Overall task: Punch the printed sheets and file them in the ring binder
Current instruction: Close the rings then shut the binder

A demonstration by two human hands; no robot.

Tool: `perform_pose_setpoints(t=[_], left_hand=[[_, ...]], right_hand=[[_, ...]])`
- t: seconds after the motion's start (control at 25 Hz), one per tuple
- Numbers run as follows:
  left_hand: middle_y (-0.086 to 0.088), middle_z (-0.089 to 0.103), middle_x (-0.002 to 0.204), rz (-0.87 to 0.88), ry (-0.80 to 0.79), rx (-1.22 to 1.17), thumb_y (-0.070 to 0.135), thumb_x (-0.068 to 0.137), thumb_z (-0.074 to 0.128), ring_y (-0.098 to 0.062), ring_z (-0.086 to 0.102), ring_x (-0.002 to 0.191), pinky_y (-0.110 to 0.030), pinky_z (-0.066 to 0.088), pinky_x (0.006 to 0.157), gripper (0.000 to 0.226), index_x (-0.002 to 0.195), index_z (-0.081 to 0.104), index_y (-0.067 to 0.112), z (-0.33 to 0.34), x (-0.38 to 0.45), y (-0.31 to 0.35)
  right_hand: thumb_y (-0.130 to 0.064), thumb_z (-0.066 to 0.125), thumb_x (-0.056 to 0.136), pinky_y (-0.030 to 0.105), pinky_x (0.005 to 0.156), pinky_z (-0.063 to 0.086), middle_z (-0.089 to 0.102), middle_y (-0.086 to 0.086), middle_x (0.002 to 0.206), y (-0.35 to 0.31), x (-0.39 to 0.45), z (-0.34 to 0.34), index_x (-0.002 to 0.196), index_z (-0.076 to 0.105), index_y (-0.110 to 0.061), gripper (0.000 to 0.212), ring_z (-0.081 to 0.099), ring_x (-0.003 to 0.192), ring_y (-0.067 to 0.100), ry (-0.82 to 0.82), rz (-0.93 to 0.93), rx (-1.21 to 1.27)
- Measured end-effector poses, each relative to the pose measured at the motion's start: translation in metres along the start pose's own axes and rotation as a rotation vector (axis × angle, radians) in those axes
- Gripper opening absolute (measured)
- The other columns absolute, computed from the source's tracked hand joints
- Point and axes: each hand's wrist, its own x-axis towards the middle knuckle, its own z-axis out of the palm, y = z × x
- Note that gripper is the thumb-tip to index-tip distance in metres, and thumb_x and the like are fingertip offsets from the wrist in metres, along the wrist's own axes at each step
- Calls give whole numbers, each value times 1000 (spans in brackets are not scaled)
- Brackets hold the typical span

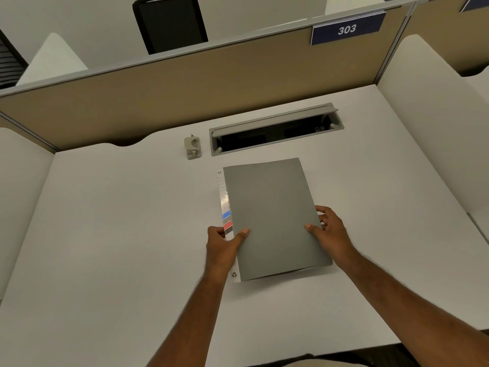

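A closed grey ring binder [272,215] lies on the white desk [119,234], its white spine with blue and red stripes to the left. My left hand [225,247] grips the spine edge near the front, thumb on the cover. On the right edge, my right hand [328,231] holds the binder, thumb on top and fingers curled round the edge. A small beige hole punch [192,147] stands behind the binder, apart from it. No printed sheets are visible.
An open grey cable tray [275,128] is set into the desk behind the binder. Tan partition [185,83] at the back carries a blue sign reading 303. White side dividers [434,107] flank the desk. A black chair stands beyond the partition.
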Motion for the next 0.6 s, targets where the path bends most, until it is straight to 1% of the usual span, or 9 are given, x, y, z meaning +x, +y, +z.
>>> perform_pose_setpoints(t=[0.12, 0.2, 0.36, 0.48, 0.6], left_hand=[[1, 64, 105, 28, -10, 3, 50, 76, 86, -20, 71, 89, -41, 63, 78, 59, 107, 44, 23, 18, 3, 20], [0, 65, 105, 45, -22, 8, 50, 76, 86, -20, 72, 87, -43, 64, 79, 59, 107, 43, 23, 35, 7, 34], [-2, 65, 104, 85, -43, 4, 49, 76, 86, -21, 72, 85, -44, 64, 79, 58, 105, 42, 24, 67, 17, 63], [-1, 66, 101, 95, -62, 7, 51, 75, 86, -21, 73, 84, -46, 64, 79, 58, 103, 42, 25, 93, 25, 80], [-2, 66, 103, 103, -91, 20, 50, 77, 85, -21, 73, 86, -44, 63, 80, 58, 104, 42, 24, 121, 32, 97]], right_hand=[[-13, 74, 88, 21, 69, 48, 64, 1, 110, -10, 12, -23, 130, 56, -23, 48, 62, 87, 9, 35, -34, -9], [-12, 74, 88, 20, 70, 48, 64, 2, 111, -15, 22, -41, 132, 56, -22, 49, 62, 87, 7, 54, -47, -4], [-12, 74, 88, 18, 69, 47, 65, 2, 112, -22, 44, -76, 135, 56, -21, 51, 63, 87, 9, 80, -74, 5], [-11, 74, 89, 14, 69, 47, 65, 1, 112, -26, 60, -101, 136, 56, -19, 51, 63, 88, 4, 88, -83, 10], [-10, 73, 89, 13, 70, 46, 64, 1, 113, -28, 78, -125, 137, 56, -19, 52, 61, 89, 1, 108, -84, 10]])
